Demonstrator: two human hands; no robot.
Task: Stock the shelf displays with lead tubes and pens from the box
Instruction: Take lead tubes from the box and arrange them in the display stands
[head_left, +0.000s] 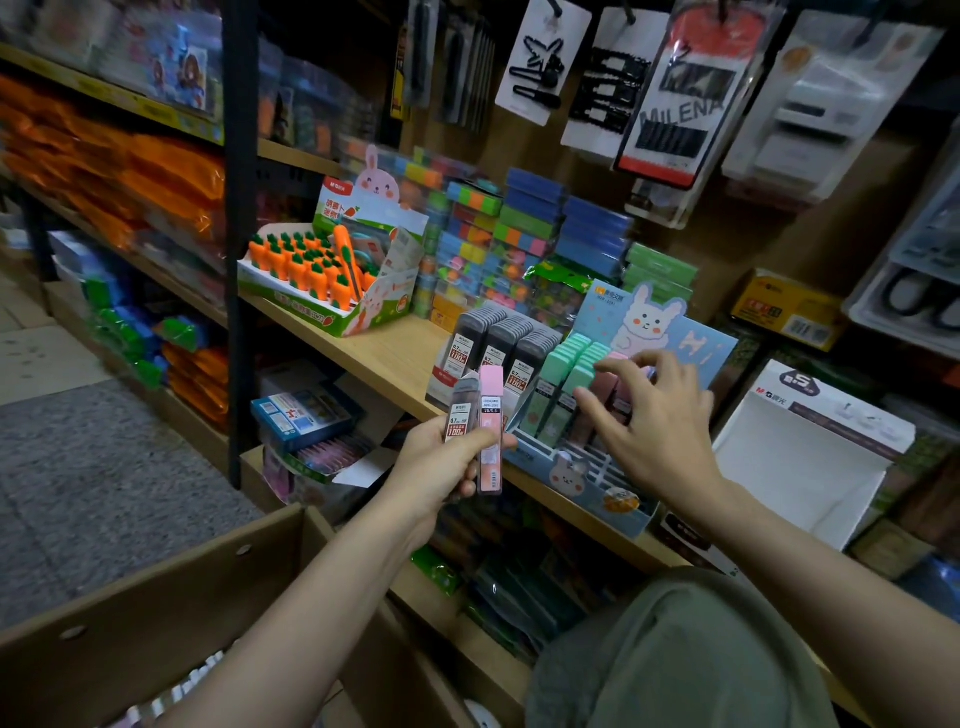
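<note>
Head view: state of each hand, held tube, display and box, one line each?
left hand: grips two lead tubes upright
pink lead tube: held, not yet shelved
grey lead tube: held beside the pink one
right hand: fingers spread, at the tubes in the bunny display
bunny display: partly filled, front slots vacant
grey tube display: full
white display box: empty
cardboard box: open

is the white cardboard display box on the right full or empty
Empty: the white cardboard display box shows only bare white inner walls.
</note>
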